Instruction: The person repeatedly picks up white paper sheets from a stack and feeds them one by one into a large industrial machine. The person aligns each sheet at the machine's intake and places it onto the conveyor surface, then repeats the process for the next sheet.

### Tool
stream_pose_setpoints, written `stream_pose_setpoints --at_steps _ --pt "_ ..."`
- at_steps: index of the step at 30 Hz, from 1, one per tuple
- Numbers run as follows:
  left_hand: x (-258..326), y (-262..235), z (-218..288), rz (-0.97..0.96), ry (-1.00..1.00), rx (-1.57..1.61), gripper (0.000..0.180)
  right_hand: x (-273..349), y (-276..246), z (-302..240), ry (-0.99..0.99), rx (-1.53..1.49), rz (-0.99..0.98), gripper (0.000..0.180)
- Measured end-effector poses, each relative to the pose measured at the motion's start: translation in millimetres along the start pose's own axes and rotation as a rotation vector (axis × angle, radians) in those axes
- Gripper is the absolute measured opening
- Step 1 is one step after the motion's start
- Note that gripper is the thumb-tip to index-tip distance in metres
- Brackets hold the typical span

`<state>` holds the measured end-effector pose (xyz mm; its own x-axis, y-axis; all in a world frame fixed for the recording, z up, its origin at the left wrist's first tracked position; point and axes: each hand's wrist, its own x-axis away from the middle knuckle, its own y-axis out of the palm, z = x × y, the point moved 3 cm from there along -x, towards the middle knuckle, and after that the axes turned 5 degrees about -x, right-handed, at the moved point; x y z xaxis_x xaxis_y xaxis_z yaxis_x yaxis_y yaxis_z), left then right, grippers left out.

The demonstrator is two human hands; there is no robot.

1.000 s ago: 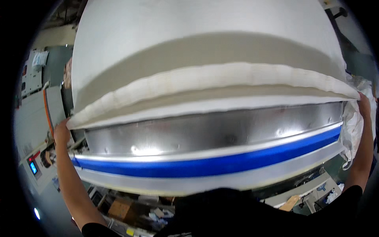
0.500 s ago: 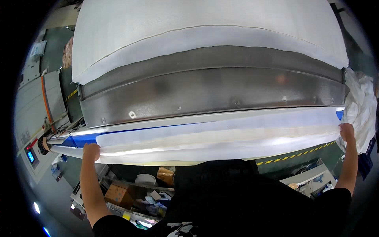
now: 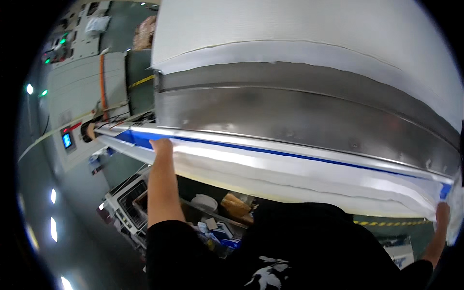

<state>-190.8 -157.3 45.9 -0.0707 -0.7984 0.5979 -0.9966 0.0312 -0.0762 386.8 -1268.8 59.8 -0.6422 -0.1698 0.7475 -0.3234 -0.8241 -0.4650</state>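
Note:
A long white cloth (image 3: 290, 162) lies lengthwise over a blue-covered rail (image 3: 145, 137) in front of me. My left hand (image 3: 163, 146) is closed on its left end, beside the bare blue part. At the far right, my right hand (image 3: 442, 212) is closed on the cloth's other end, below a small blue patch; its fingers are small and partly hidden. The cloth hangs between both hands in shallow lengthwise folds. A thin blue strip shows along its far edge.
Beyond the rail stands a grey metal panel (image 3: 270, 108), with a wide white sheet (image 3: 299, 24) above it. A cabinet with a lit screen (image 3: 67, 140) is at the left. Below are a white tub (image 3: 204, 202), boxes and yellow-black floor tape (image 3: 391, 223).
My view has turned left, shifting the scene. The cloth's far edge now lies nearer me, baring more of the blue strip along the rail. Both hands remain at its ends.

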Motion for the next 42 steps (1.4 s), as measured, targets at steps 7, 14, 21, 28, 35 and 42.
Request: stream_pose_setpoints --at_steps 7,14,21,28,35,42 --pt "0.3 -3.6 -28.2 0.254 -0.176 0.555 0.030 -13.5 19.5 -0.8 -0.019 -0.023 0.013 0.012" --pt "47.6 -71.0 19.6 0.369 -0.086 0.724 0.032 -11.9 -90.9 -83.9 0.018 -0.523 -0.271 0.051" --pt "80.3 -109.2 48.2 0.499 0.016 0.783 0.027 -14.3 -166.7 -136.8 -0.123 -0.365 -0.317 0.047" --pt "59.7 -86.9 47.1 0.459 0.013 0.761 0.028 -24.6 -176.3 -153.9 -0.078 -0.404 -0.123 0.050" --pt "24.3 -60.6 53.5 0.691 -0.076 1.121 0.041 -34.3 -177.8 -187.9 -0.019 -0.264 -0.127 0.024" --pt "12.4 -119.7 55.5 1.134 -0.090 1.106 0.039 -25.9 -368.1 -326.7 -0.243 -0.775 0.388 0.013"
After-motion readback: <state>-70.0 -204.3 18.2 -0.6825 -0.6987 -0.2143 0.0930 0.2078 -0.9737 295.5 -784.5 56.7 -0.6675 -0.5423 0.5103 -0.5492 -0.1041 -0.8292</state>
